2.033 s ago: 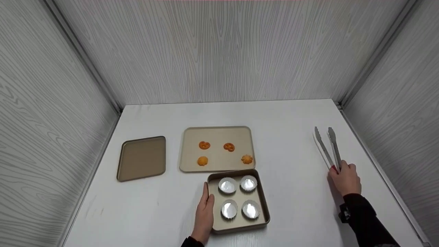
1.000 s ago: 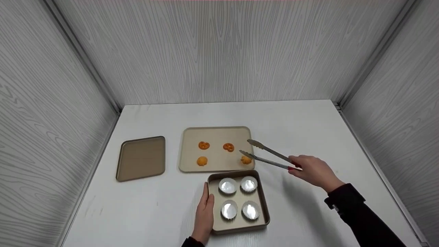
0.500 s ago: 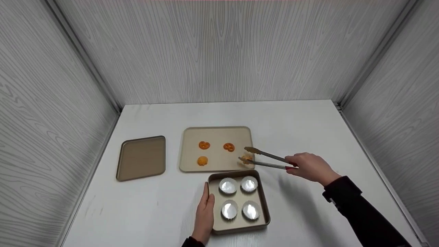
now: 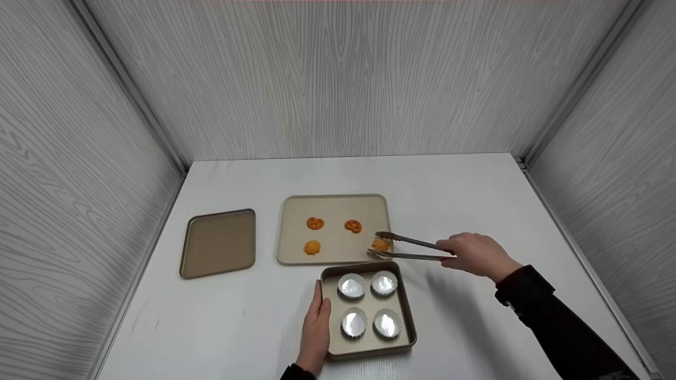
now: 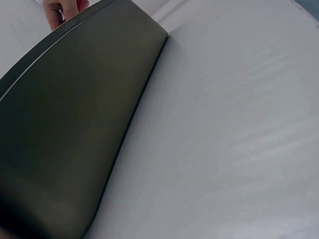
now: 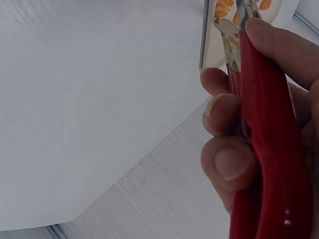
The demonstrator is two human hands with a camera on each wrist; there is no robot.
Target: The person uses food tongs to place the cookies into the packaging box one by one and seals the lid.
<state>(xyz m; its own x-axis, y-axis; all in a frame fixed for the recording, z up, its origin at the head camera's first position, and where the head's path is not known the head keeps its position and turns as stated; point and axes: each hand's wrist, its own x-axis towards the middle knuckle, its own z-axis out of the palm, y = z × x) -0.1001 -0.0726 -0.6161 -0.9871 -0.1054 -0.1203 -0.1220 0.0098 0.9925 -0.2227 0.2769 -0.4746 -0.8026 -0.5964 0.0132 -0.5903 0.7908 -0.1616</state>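
Observation:
In the head view my right hand (image 4: 478,256) grips tongs (image 4: 417,256), and their red handles (image 6: 269,134) fill the right side of the right wrist view. The tong tips stand on either side of a flower-shaped orange cookie (image 4: 380,244) at the right end of a flat beige baking tray (image 4: 338,206). My left hand (image 4: 315,330) lies along the left wall of a deeper square baking pan (image 4: 364,347), fingers straight, thumb at the rim. The pan holds several silvery fluted cupcake liners (image 4: 354,322). Its outer wall (image 5: 75,109) fills the left of the left wrist view.
Two pretzel-shaped cookies (image 4: 315,224) and a round cookie (image 4: 312,247) lie on the beige tray. Off to the left is a smaller brown tray (image 4: 221,244). Grey wood-patterned panels (image 4: 338,79) enclose the white table (image 4: 211,327) at the back and both sides.
My right hand has lifted the tongs from the table's right side and carried them left to the beige tray. Their tips have drawn closer around the flower-shaped cookie. My left hand stays put.

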